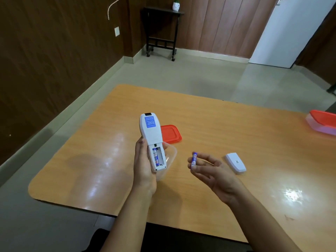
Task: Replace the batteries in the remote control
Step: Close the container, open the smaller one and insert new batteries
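Holding: the left hand [144, 166] is wrapped around the lower half of a white plastic remote control [151, 135], back side up, lifted above the table.
Remote: its top end points away from the person; a blue printed label [150, 121] sits near that end.
Compartment: the battery bay at the near end is uncovered, with one blue-and-white battery [155, 155] seated in the left slot and the right slot bare.
Left hand grip: fingers curled shut around the remote's sides, thumb along its left edge.
Right hand [211, 170]: palm turned up, loosely cupped, its thumb and forefinger pinched on a second small blue-and-white battery [194, 159], which stands nearly upright, just to the right of the remote and apart from it.
Cover: a white plastic battery cover [235, 163] lies flat on the glossy orange-brown wooden table [236, 128], just beyond the right hand.
Behind the remote: a clear plastic container [171, 157] rests on the table, with a flat red plastic lid [171, 133] lying just past it.
Far right edge: another clear plastic box with a red lid [322, 122], well apart from the hands.
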The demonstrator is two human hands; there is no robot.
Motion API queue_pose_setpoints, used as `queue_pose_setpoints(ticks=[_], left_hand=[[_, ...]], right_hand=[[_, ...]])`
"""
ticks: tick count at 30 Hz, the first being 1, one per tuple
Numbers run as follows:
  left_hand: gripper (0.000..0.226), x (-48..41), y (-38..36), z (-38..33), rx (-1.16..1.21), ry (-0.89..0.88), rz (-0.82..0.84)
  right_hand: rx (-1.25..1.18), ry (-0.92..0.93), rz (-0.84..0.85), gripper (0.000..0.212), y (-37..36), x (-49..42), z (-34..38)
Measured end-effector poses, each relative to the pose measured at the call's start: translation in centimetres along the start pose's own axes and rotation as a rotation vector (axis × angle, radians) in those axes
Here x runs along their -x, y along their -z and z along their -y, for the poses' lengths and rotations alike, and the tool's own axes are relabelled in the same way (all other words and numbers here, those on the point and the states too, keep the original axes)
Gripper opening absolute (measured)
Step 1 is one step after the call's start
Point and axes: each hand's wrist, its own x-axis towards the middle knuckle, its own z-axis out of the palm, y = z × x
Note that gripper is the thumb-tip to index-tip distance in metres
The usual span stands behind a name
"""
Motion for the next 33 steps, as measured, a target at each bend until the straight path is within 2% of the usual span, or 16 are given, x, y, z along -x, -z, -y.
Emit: queue_pose_setpoints(ticks=[3, 6, 12, 17, 22, 24, 26, 30, 33], left_hand=[[0.032, 0.6, -0.8, 0.6, -0.034, 0.037, 0.076], [0.043, 1.2, -1.6, 1.4, -0.167, 0.018, 0.138], [0.029, 1.8, -2.7, 2.3, -0.2, 0.018, 0.161], [0.031, 1.6, -3.1, 3.0, -0.181, 0.039, 0.166], [0.042, 1.5, -3.4, 3.7, -0.201, 0.069, 0.194], [0.046, 1.5, -3.4, 4.1, -0.213, 0.089, 0.213], [0.048, 1.6, -3.4, 4.4, -0.204, 0.116, 0.224], [0.052, 2.1, -3.8, 4.9, -0.157, 0.181, 0.2], [0.051, 2.5, -4.0, 5.2, -0.113, 0.214, 0.196]], right_hand=[[0.087, 0.185, -0.097, 0.036, 1.0, 1.4, -1.0], [0.223, 0.355, -0.157, 0.029, 1.6, 1.6, -1.9], [0.309, 0.448, -0.165, 0.027, 2.4, 1.7, -1.1], [0.298, 0.421, -0.179, 0.027, 2.6, 1.8, -0.9], [-0.098, 0.083, -0.025, 0.026, 2.2, 2.1, -0.5], [0.004, 0.068, -0.027, 0.023, 2.0, 2.0, -0.6], [0.171, 0.157, -0.073, 0.02, 1.6, 2.0, -0.9], [0.551, 0.509, -0.217, 0.015, 1.5, 1.8, -1.4], [0.806, 0.703, -0.302, 0.018, 1.5, 1.5, -2.2]])
